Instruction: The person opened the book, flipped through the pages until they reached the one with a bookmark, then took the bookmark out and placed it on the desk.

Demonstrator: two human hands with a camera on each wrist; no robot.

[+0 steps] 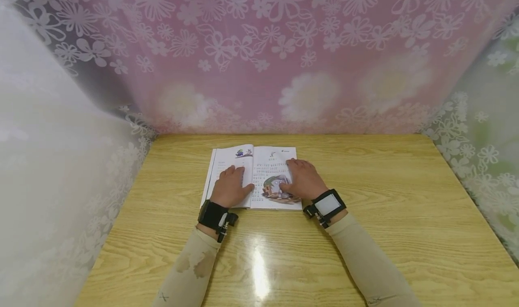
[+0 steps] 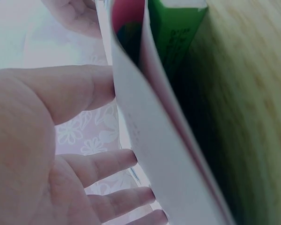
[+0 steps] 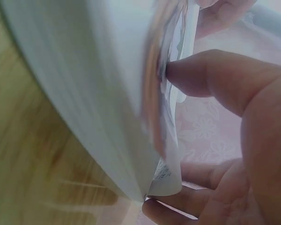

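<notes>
A book (image 1: 270, 167) with printed text and coloured pictures lies open on the wooden table. On its left page rests my left hand (image 1: 229, 187), fingers spread and thumb pointing toward the centre fold. In the left wrist view, the thumb and fingertips (image 2: 143, 194) touch the white page (image 2: 145, 112), and the green spine (image 2: 180, 35) shows below. My right hand (image 1: 306, 180) lies over the right page's outer side, its thumb on the large illustration (image 1: 272, 193). The right wrist view shows bent fingers (image 3: 171, 213) at the book's edge, beside a slightly raised page corner (image 3: 168, 183).
The wood-grain table (image 1: 385, 176) extends to both sides and in front of the book. Flower-patterned pink curtain (image 1: 284, 86) hangs behind it, with pale patterned sheets at left and right. Each wrist wears a black strap with a camera (image 1: 329, 204).
</notes>
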